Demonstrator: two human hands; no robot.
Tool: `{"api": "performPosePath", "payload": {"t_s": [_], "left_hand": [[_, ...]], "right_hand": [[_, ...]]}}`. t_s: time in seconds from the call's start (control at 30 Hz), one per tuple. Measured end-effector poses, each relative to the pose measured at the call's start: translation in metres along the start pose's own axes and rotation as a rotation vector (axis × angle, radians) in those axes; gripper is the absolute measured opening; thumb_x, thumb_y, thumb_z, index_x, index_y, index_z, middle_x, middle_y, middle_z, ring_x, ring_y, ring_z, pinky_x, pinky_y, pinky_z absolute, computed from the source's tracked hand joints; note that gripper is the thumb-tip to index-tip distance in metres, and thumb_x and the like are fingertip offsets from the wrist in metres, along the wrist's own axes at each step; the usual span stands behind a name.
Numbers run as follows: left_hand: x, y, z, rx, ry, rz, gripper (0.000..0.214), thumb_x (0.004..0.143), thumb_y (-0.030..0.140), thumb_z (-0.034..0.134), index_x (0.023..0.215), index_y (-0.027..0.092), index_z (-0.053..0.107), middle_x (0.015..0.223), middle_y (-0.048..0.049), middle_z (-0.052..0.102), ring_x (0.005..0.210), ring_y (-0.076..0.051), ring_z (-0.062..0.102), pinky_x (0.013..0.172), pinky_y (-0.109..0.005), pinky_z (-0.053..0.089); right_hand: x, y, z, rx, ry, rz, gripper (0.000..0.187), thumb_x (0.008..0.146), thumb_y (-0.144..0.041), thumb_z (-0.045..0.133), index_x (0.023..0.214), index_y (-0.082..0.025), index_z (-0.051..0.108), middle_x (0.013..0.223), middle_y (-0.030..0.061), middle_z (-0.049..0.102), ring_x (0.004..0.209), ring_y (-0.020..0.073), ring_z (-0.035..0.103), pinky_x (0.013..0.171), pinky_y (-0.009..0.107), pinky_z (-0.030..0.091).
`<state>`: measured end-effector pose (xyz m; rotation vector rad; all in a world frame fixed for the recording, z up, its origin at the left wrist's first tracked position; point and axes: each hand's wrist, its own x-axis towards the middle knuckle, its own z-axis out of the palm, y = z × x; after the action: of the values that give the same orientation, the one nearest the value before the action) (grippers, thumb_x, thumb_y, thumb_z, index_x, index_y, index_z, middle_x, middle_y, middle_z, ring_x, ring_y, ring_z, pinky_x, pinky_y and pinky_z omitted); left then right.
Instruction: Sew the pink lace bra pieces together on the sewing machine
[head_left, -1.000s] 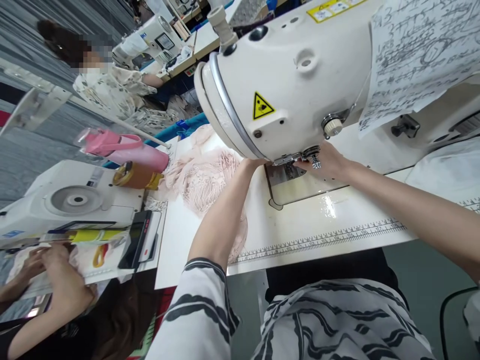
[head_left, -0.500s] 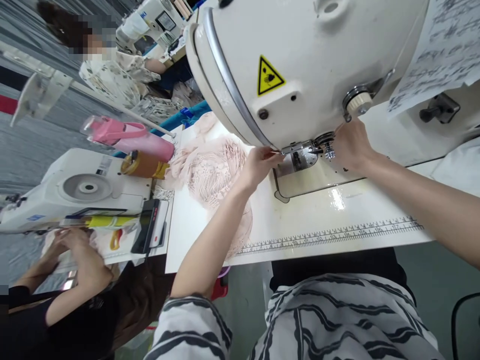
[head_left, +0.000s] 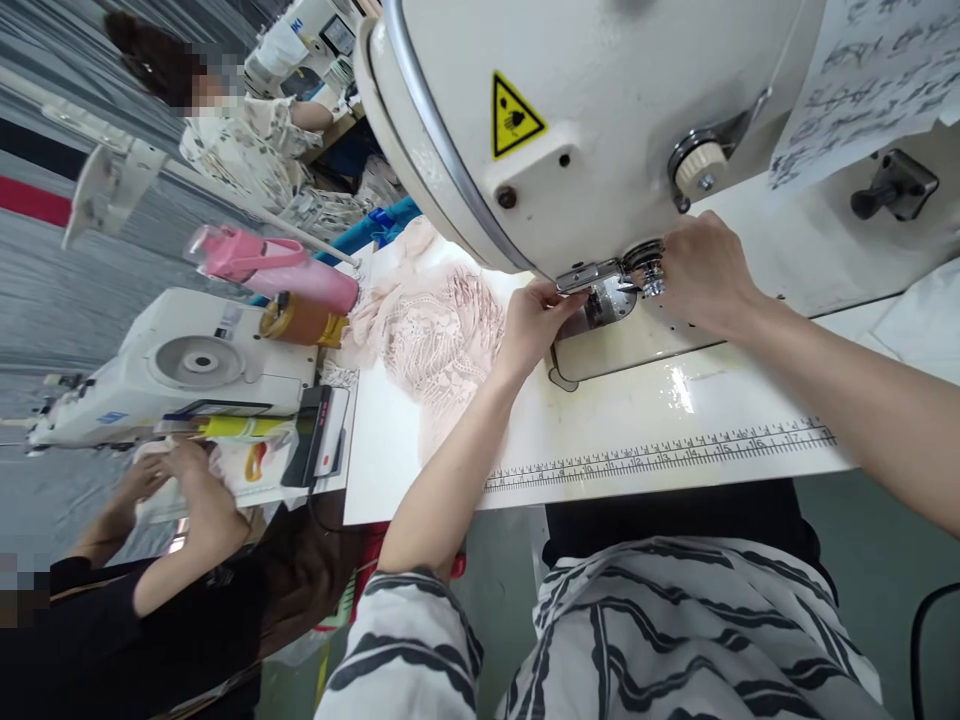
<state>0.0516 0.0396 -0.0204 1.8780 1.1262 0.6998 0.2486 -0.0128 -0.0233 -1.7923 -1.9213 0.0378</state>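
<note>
White bench (head_left: 386,450): sewing machine (head_left: 600,110) at far centre, pink lace fabric (head_left: 427,345) at left; left hand (head_left: 529,325) narrowed beside the presser foot (head_left: 598,308), right hand (head_left: 703,272) curled by the spring (head_left: 649,270), anything held unclear; accidental starting could injure the left.

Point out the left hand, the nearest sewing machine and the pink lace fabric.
Left hand (head_left: 529,324): head view, middle of the hand.
Nearest sewing machine (head_left: 607,110): head view, pale casing.
Pink lace fabric (head_left: 426,340): head view, lacy middle.

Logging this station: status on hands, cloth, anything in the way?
Left hand, right hand just below sewing machine head. Pink cloth bunched on table. Right fingertips hidden near metal spring.
</note>
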Motion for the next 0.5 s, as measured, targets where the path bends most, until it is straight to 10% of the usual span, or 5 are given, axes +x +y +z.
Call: {"api": "performPosePath", "payload": {"t_s": [0.5], "left_hand": [[-0.006, 0.0018, 0.0088, 0.221, 0.107, 0.013, 0.012, 0.081, 0.02, 0.066, 0.086, 0.022, 0.077, 0.085, -0.0016, 0.071, 0.077, -0.014, 0.063, 0.077, -0.026, 0.048]], "right_hand": [[-0.0041, -0.006, 0.0056, 0.013, -0.003, 0.024, 0.018, 0.081, -0.018, 0.053, 0.063, -0.019, 0.05, 0.069, 0.005, 0.053, 0.075, 0.0212, 0.053, 0.073, 0.036, 0.043]]}}
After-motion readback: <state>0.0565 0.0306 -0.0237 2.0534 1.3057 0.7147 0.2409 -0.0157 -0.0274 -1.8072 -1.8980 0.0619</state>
